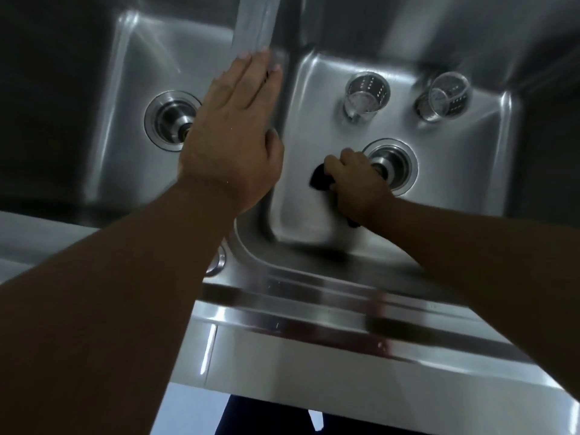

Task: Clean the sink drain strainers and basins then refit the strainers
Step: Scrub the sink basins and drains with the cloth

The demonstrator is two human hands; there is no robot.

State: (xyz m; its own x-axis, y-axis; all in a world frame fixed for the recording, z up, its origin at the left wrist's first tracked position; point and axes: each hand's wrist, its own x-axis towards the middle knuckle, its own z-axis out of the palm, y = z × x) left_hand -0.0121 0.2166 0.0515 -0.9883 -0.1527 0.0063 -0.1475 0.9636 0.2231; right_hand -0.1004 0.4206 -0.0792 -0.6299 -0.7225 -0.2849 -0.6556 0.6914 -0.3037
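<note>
Reaching over the double steel sink, I have my left hand point(232, 130) flat above the divider point(290, 36) between the two basins. Its fingers point(251, 76) are straight and close together, and the tips meet a pale column point(255, 23) that comes down from the top edge. It is too blurred for me to tell whether it is a spout or running water.

My right hand point(357, 183) is down in the right basin point(314, 105), with its fingers curled tight round a black cloth point(318, 178). The cloth sticks out on the thumb side and a small scrap of it shows below the wrist. The hand is low against the basin floor, just beside the right drain point(392, 166) and overlapping its near rim. The drain is open, with no strainer in it.

Both strainers are out and sit at the back of the right basin. The first strainer point(367, 95) is behind the drain, and the second strainer point(445, 95) is off to its right, apart from it. Both are perforated metal cups, blurred enough that I cannot tell whether they stand straight or lean.

The left basin point(141, 58) holds only the left drain point(171, 120), also open and partly hidden behind my left hand. Nearer me runs the sink's front rim point(314, 296), where a round metal fitting point(219, 262) shows beside my left forearm.
</note>
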